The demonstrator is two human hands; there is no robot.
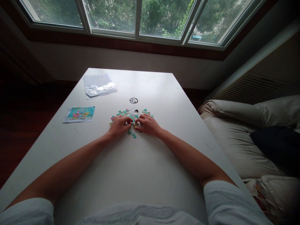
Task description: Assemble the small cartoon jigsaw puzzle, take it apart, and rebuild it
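Note:
Small jigsaw puzzle pieces (119, 113), mostly turquoise with some pink and yellow, lie in a loose pile on the white table (131, 175). My left hand (119, 125) rests at the pile's left side, its thumb and index finger curled together on a piece. From the right, my right hand (148, 125) pinches at the same spot, fingertips close to the left ones. Between them, a few yellowish and dark pieces (134, 124) show, partly covered by the fingers. Several loose pieces (131, 134) lie just in front of the hands.
A colourful cartoon picture sheet (81, 114) lies on the left. Behind it is a clear plastic bag with papers (99, 84). A round table hole (133, 100) and a round rimmed disc (134, 112) sit beyond the hands. A padded sofa (234, 140) stands right.

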